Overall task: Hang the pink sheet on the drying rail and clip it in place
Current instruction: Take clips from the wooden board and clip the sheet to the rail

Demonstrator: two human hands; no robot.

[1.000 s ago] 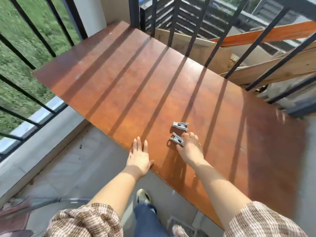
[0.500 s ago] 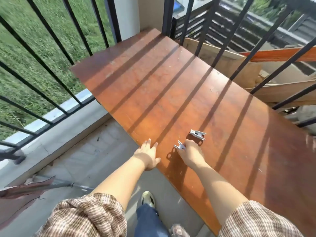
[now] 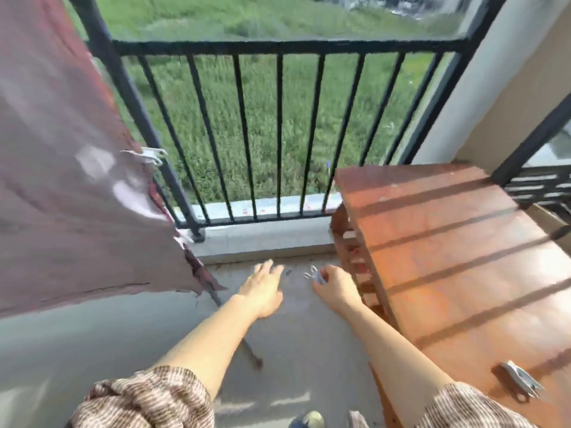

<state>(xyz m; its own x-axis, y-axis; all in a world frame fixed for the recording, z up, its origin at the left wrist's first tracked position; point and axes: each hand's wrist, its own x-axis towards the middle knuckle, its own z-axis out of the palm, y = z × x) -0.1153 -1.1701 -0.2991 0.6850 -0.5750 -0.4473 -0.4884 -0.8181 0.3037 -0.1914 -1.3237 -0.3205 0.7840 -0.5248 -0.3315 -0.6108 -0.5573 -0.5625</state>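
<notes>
The pink sheet [image 3: 61, 180] hangs at the left of the head view, draped down over a black rail post [image 3: 129, 97]. A metal clip [image 3: 148, 156] sits on its right edge by the post. My right hand [image 3: 335, 287] grips a second metal clip [image 3: 315, 274] above the floor, left of the wooden table. My left hand [image 3: 262, 287] is stretched forward with fingers spread and holds nothing. A third metal clip [image 3: 522, 383] lies on the brown wooden table [image 3: 457, 248] at the lower right.
A black balcony railing [image 3: 278, 47] with vertical bars runs across the back, grass beyond it. A concrete kerb [image 3: 262, 239] lies under the railing. A wall corner [image 3: 509, 88] stands at the right. My shoe [image 3: 312, 420] shows at the bottom.
My right hand has lifted one clip off the table and both hands have swung left. The view has turned left, bringing the hung pink sheet and the railing into sight.
</notes>
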